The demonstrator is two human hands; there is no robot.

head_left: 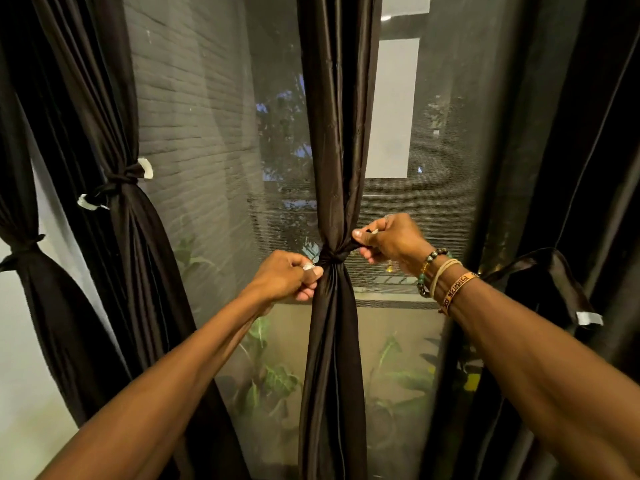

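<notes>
A dark brown satin curtain (334,133) hangs in the middle of the window, cinched at waist height by a dark tie band (333,258) wound round it. My left hand (284,277) pinches the band's left end, with a white tab between thumb and fingers. My right hand (391,239) grips the band's right end, which is stretched taut up and to the right from the knot. Bead and thread bracelets sit on my right wrist.
A second dark curtain (114,133) at the left is tied with a band (119,183) that has white tabs. A third tied curtain (24,251) hangs at the far left. A loose band (554,282) with a white tab hangs by the right curtain. Mesh screen (207,133) covers the window.
</notes>
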